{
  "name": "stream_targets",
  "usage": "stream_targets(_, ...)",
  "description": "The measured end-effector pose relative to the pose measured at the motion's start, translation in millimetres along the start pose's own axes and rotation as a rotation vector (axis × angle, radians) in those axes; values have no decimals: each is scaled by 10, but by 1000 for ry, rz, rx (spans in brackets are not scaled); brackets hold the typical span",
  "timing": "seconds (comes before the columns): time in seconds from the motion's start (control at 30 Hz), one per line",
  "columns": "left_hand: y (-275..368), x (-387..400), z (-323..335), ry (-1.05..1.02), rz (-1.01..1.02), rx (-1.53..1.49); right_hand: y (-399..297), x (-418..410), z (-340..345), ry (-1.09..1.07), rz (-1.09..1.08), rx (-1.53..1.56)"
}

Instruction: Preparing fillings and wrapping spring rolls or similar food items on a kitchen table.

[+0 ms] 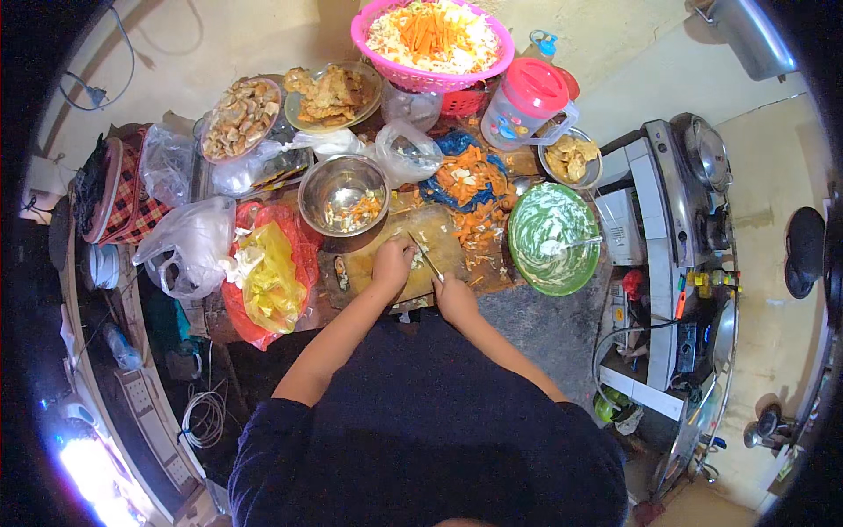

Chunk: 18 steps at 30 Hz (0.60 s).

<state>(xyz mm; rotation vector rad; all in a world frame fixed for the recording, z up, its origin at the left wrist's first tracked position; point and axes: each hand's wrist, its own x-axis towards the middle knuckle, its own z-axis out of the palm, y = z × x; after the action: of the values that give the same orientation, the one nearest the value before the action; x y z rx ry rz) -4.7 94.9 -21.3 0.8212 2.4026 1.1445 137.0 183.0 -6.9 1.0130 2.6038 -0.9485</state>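
My right hand (456, 298) grips the handle of a kitchen knife (427, 257), whose blade slants up and left over a wooden cutting board (438, 227). My left hand (393, 262) rests on the board with curled fingers close beside the blade; what lies under them is hidden. Small pale chopped vegetable pieces (417, 261) lie around the knife. Behind the board, a steel bowl (344, 171) contains shredded orange and white vegetables. Orange carrot pieces (469, 172) fill a blue plastic bag to the right and spill onto the table.
A green basin (554, 280) with whitish batter and a spoon stands right. Red and yellow plastic bags (273, 277) lie left. Behind are a pink colander (433, 80) of shredded vegetables, a lidded pitcher (533, 99), fried food on plates (369, 105) and a clear bag (408, 155).
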Motion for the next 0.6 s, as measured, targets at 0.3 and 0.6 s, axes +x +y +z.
stream_targets(0.3, 53, -144, -156, 57, 127, 107, 41, -61, -168, 15, 39, 116)
stream_targets(0.6, 16, -215, -99, 50, 167, 100, 90, -212, -44, -63, -6, 90)
